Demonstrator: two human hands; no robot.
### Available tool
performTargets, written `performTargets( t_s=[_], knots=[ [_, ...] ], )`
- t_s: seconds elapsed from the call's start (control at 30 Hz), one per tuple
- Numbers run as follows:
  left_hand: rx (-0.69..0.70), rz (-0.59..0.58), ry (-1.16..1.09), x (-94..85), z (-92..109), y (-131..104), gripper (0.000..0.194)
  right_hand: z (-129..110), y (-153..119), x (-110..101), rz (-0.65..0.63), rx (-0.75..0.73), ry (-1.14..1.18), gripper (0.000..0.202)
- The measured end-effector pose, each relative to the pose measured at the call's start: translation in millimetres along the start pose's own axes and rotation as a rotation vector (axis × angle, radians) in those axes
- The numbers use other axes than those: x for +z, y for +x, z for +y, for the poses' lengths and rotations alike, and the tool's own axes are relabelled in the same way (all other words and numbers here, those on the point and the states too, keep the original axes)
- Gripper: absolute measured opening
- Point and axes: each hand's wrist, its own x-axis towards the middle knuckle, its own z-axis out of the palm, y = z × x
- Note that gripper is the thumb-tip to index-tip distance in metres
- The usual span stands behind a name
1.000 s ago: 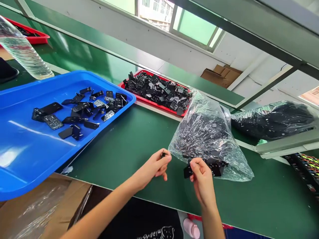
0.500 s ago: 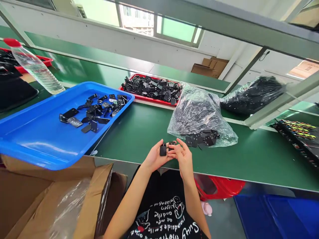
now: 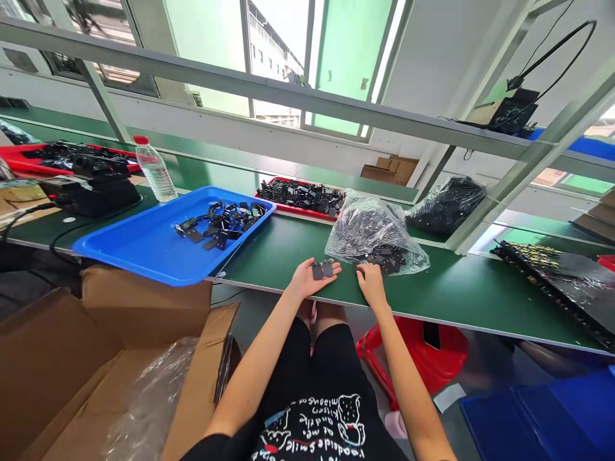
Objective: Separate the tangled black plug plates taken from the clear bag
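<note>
L hand (image 3: 304,280) palm up, grip wide, L of crinkly clear plastic bag (image 3: 368,224); 2 flat squarish blk pcs (image 3: 318,271) lie on it. R hand (image 3: 371,285) by bag's near edge, fingers curled, can't tell if holding anything.

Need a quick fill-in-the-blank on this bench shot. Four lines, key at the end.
1. The left hand, palm up, holds ____ flat black parts.
2. The plastic bag lies nearer the right hand than the ____ hand.
3. The tray between the water bottle and the open cardboard box is coloured ____.
4. The bottle's cap is coloured ____.

Missing words: two; left; blue; red.
</note>
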Motion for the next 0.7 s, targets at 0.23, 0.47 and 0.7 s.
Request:
performTargets(
  t_s=[0.23, 0.47, 0.7],
  knots=[
    [0.037, -0.026, 0.009, -1.7, -2.1, -0.5, 0.059, 1.6, -6.8, 2.9, -0.035, -0.074, -0.067, 0.026],
    [0.071, 0.011, -0.018, -1.5, -2.7, -4.7, 0.058, 5.6, -13.8, 4.3, -0.007, -0.037, -0.021, 0.036],
    [0.004, 0.019, -0.055, -6.6, -3.7, -6.7, 0.058, 3.3, -13.9, -8.6, -0.019, -0.128, 0.15, 0.031]
  ],
)
